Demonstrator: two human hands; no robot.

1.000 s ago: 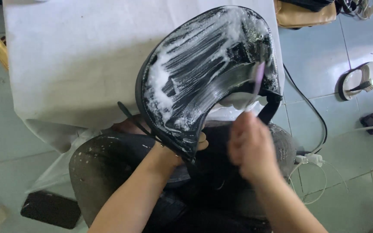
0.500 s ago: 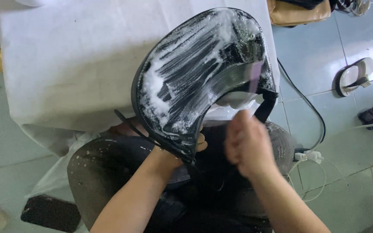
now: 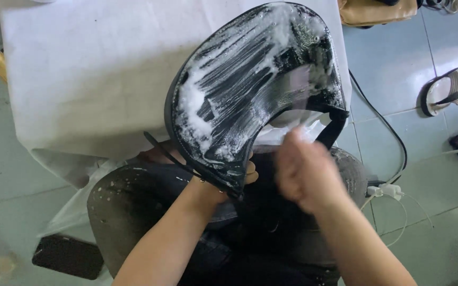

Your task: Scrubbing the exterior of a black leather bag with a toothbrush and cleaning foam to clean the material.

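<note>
A black crescent-shaped bag [image 3: 250,100], smeared with white foam, is held tilted above my lap. My left hand [image 3: 216,185] grips its lower corner from underneath, mostly hidden behind the bag. My right hand [image 3: 303,169] is blurred with motion beside the bag's inner curve, fingers closed around a small pale brush [image 3: 298,85] that reaches up over the foamy surface. The brush itself is smeared by blur. A thin black strap [image 3: 165,151] hangs from the bag's lower edge.
A table under a white cloth [image 3: 80,69] stands ahead. My paint-speckled dark trousers [image 3: 133,206] fill the lower view. A black cable [image 3: 382,137] and white plug [image 3: 385,189] lie on the tiled floor at right, with a sandal [image 3: 446,90] beyond.
My right hand has dropped slightly and shifted along the bag's inner curve, now blurred by a brushing stroke. The bag has tilted a little leftward. My left hand keeps its grip.
</note>
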